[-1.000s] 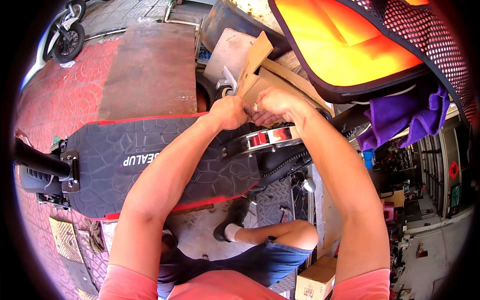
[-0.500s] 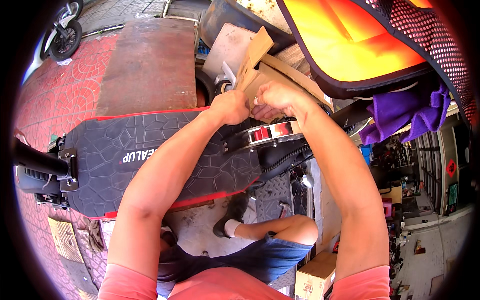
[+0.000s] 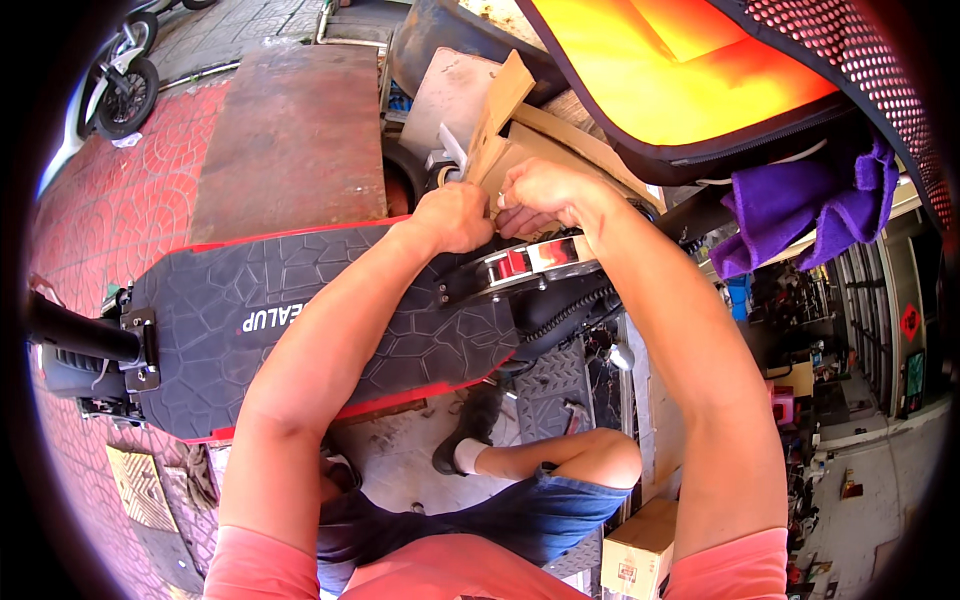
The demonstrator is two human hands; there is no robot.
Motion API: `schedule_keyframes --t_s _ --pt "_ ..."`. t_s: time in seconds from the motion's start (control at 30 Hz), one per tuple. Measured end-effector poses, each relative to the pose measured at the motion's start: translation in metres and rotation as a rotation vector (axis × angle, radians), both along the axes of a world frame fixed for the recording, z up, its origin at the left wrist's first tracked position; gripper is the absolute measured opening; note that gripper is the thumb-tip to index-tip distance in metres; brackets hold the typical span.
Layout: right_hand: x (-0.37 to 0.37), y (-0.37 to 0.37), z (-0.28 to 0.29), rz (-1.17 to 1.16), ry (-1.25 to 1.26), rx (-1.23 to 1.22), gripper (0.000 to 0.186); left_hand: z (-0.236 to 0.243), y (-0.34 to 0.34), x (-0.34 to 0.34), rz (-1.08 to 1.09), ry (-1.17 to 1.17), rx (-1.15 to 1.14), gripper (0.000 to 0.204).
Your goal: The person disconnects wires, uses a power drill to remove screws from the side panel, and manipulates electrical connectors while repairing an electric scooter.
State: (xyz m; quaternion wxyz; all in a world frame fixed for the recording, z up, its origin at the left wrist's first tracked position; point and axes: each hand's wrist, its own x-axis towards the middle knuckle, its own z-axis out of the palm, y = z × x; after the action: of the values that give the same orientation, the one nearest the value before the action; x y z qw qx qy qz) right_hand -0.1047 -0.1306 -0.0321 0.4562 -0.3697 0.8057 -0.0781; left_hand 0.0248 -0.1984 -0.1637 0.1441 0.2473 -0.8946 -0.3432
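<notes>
Both hands meet above the far edge of a black, red-trimmed scooter deck [image 3: 400, 345], beside its silver-edged rear bracket [image 3: 515, 268] with a red reflector. My left hand [image 3: 455, 217] is closed in a fist, back of the hand up; what it grips is hidden beneath the fingers. Close on its right, my right hand [image 3: 540, 198] has thumb and fingers curled into a pinch, and whatever lies between them is too small to name. Just past the hands stands an opened cardboard box [image 3: 510, 140], its flaps raised. A black coiled cable [image 3: 570, 312] runs beside the bracket.
An orange-lined bag [image 3: 680, 80] and a purple cloth [image 3: 805, 205] hang at the upper right. The scooter's black stem [image 3: 80, 325] rises at the left. A brown board [image 3: 290, 140] lies beyond the deck. A small cardboard box [image 3: 640, 545] stands by my right leg.
The view has shifted slightly. Both hands stay close together over the same spot, with only small finger movement.
</notes>
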Motion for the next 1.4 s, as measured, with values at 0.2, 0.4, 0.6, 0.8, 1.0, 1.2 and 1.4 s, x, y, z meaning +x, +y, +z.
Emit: schedule_keyframes --t_s 0.2,0.4,0.6,0.8,1.0,1.2,1.4 --pt "-0.001 -0.001 -0.002 -0.017 -0.037 0.023 0.016 0.001 -0.003 0.003 -0.051 0.045 0.049 0.027" --pt "-0.004 -0.001 -0.008 -0.016 -0.036 0.032 0.019 -0.001 -0.010 0.005 -0.073 0.062 0.130 0.025" --pt "-0.006 -0.001 -0.018 0.032 0.048 -0.035 0.011 0.002 -0.010 0.006 -0.039 0.040 0.139 0.028" --pt "-0.005 -0.002 -0.025 0.140 0.128 -0.118 0.007 0.010 -0.017 0.010 -0.145 -0.121 0.176 0.037" --pt "-0.007 -0.002 -0.028 0.148 0.157 -0.148 0.009 0.007 -0.016 0.004 -0.098 -0.138 0.203 0.026" --pt "-0.001 0.000 -0.025 0.149 0.165 -0.166 0.005 0.006 -0.017 0.002 -0.119 -0.150 0.193 0.024" --pt "-0.002 -0.002 -0.027 0.163 0.168 -0.152 0.005 0.007 -0.020 0.003 -0.174 -0.199 0.203 0.038"
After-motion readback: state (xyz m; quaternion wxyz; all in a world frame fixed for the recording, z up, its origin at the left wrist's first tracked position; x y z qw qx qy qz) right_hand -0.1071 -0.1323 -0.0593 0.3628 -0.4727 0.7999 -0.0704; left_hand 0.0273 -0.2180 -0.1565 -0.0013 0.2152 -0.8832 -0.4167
